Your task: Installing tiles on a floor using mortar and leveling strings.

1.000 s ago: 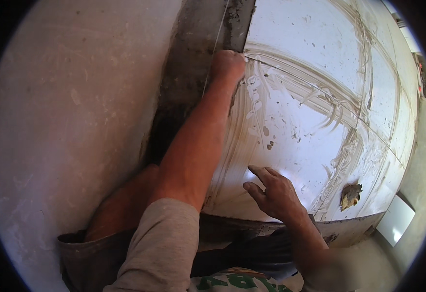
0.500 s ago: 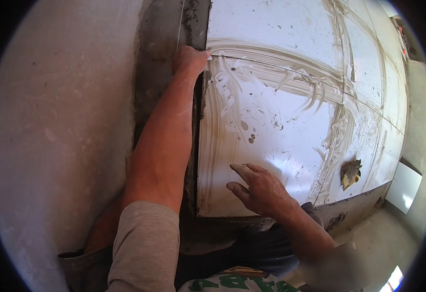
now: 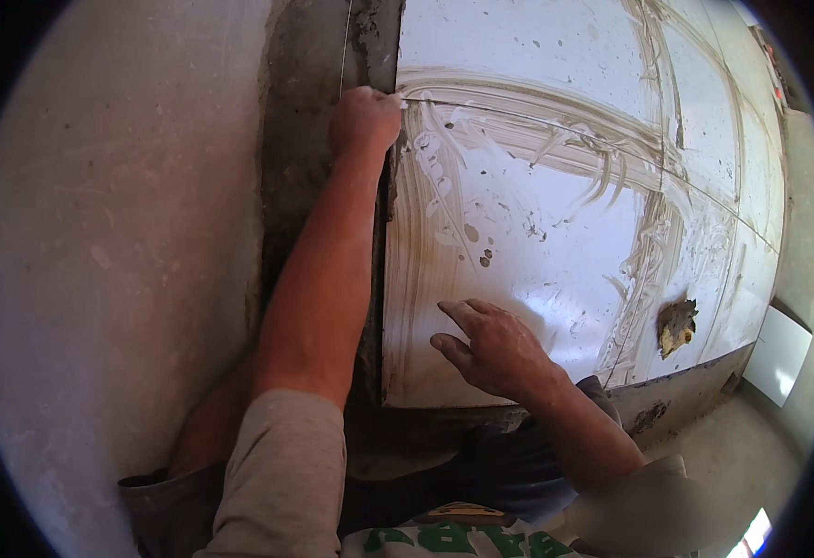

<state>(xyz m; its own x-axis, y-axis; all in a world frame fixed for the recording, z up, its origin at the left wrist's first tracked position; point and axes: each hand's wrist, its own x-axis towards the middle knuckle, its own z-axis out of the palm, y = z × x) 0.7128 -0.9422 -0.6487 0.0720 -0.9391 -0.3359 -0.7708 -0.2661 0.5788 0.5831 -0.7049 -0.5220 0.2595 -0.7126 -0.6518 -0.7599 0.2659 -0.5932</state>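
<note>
My left hand (image 3: 366, 116) is closed at the left edge of the white tiles (image 3: 519, 223), beside the seam between two of them; whatever its fingers hold is hidden. A thin pale line (image 3: 344, 46), like a string, runs along the dark bare strip (image 3: 305, 112) just beyond it. My right hand (image 3: 491, 344) is open, fingers apart and slightly bent, over the lower part of the nearest tile; whether it touches the surface I cannot tell. Grey-brown smears follow the tile seams, with spatters between them.
A pale plastered surface (image 3: 119, 232) fills the left side. On the tiles at right is a ragged brown-grey patch (image 3: 678, 325), a hole or a scrap. A loose white tile (image 3: 775, 353) lies lower on the grey floor (image 3: 723, 437). My knee and dark trousers show below.
The view has shifted since a second ago, so the tiles and my left hand appear further left. My left hand stays closed at the tile edge; my right hand has risen slightly in the picture.
</note>
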